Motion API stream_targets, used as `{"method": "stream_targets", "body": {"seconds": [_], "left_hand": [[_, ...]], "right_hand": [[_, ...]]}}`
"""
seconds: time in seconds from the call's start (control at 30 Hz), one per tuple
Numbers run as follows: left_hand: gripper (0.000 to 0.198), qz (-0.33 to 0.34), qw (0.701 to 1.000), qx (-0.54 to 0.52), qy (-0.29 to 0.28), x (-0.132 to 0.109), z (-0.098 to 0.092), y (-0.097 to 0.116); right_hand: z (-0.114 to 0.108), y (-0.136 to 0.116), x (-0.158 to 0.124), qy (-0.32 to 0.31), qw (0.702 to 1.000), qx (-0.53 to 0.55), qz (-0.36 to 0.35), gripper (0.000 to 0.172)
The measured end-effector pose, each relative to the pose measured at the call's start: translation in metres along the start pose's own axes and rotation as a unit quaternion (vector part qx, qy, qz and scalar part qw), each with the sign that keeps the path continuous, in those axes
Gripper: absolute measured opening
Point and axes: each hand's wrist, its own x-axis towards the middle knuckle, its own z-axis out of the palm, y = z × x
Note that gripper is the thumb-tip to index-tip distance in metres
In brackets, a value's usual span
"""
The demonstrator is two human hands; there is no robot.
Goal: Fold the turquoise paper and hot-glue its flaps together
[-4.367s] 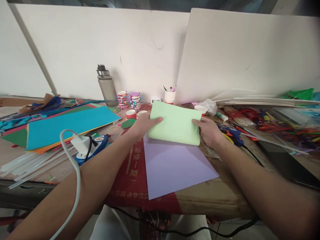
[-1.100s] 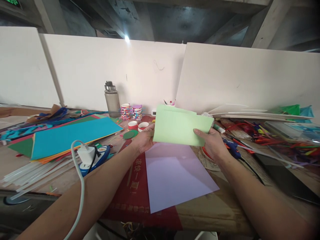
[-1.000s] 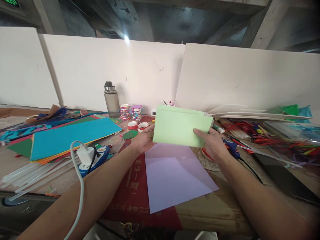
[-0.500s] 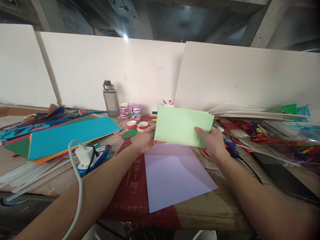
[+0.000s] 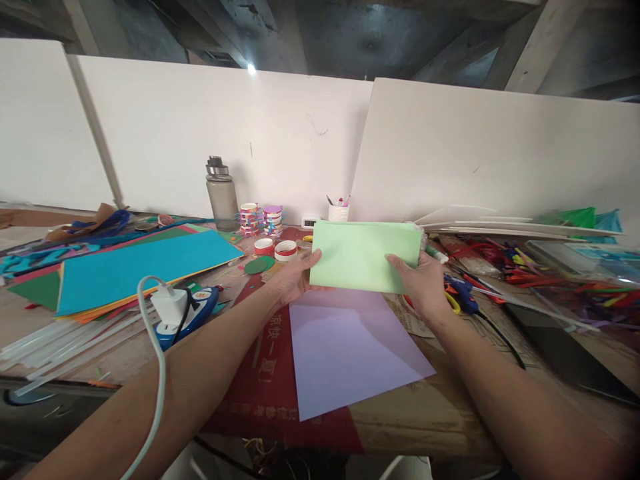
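Observation:
I hold a folded light green sheet of paper (image 5: 363,257) up above the table with both hands. My left hand (image 5: 293,277) grips its left edge, thumb on the front. My right hand (image 5: 423,283) pinches its right lower part, thumb on the front too. The fold runs along the bottom and the top edges lie together. Below it a lilac sheet (image 5: 350,347) lies flat on a red printed cloth (image 5: 260,373).
A stack of coloured card with a turquoise top sheet (image 5: 140,267) lies left, with glue sticks (image 5: 60,340) and a white charger and cable (image 5: 163,313). A grey bottle (image 5: 221,197), tape rolls (image 5: 260,219) and a paper cup (image 5: 338,211) stand behind. Blue glue gun (image 5: 463,293) and craft clutter sit right.
The green sheet went from loosely bent over the table to lifted and folded, its top edges now lined up together. My head tipped upward; both hands kept their grip.

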Motion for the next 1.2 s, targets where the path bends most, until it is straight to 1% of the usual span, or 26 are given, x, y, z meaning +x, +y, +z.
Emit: {"method": "stream_targets", "body": {"seconds": [0.1, 0.23, 0.3, 0.37, 0.47, 0.6, 0.77, 0.87, 1.0, 1.1, 1.2], "left_hand": [[0.055, 0.010, 0.999, 0.040, 0.035, 0.002, 0.000, -0.005], [0.045, 0.039, 0.994, 0.049, 0.085, 0.007, -0.001, -0.011], [0.043, 0.040, 0.991, 0.064, 0.113, 0.008, -0.001, -0.012], [0.043, 0.051, 0.987, 0.079, 0.127, 0.008, -0.001, -0.012], [0.045, 0.079, 0.984, 0.102, 0.124, 0.007, -0.001, -0.013], [0.045, 0.103, 0.979, 0.132, 0.116, 0.007, -0.001, -0.015], [0.042, 0.102, 0.980, 0.124, 0.115, 0.006, 0.001, -0.016], [0.042, 0.100, 0.982, 0.125, 0.102, 0.003, 0.004, -0.013], [0.047, 0.113, 0.973, 0.181, 0.092, -0.004, 0.013, -0.007], [0.053, 0.123, 0.960, 0.235, 0.092, -0.008, 0.020, -0.003], [0.051, 0.119, 0.953, 0.258, 0.101, -0.008, 0.023, -0.002]], "right_hand": [[0.001, 0.002, 0.000, -0.004, 1.000, -0.004, -0.010, 0.041], [0.003, 0.002, -0.001, -0.030, 0.998, 0.052, -0.001, 0.042], [0.004, 0.002, -0.002, -0.039, 0.997, 0.067, -0.004, 0.042], [0.004, 0.002, -0.003, -0.040, 0.997, 0.069, -0.013, 0.042], [0.003, 0.002, -0.003, -0.035, 0.997, 0.069, -0.030, 0.044], [0.002, 0.002, -0.002, -0.025, 0.996, 0.059, -0.055, 0.040], [0.001, 0.006, 0.002, 0.004, 0.997, 0.026, -0.076, 0.034], [0.000, 0.007, 0.004, 0.017, 0.997, 0.022, -0.069, 0.036], [0.000, 0.005, 0.004, 0.044, 0.996, 0.001, -0.080, 0.040], [-0.001, 0.003, 0.003, 0.049, 0.995, -0.010, -0.085, 0.036], [-0.002, 0.002, 0.003, 0.056, 0.995, -0.012, -0.086, 0.034]]}}
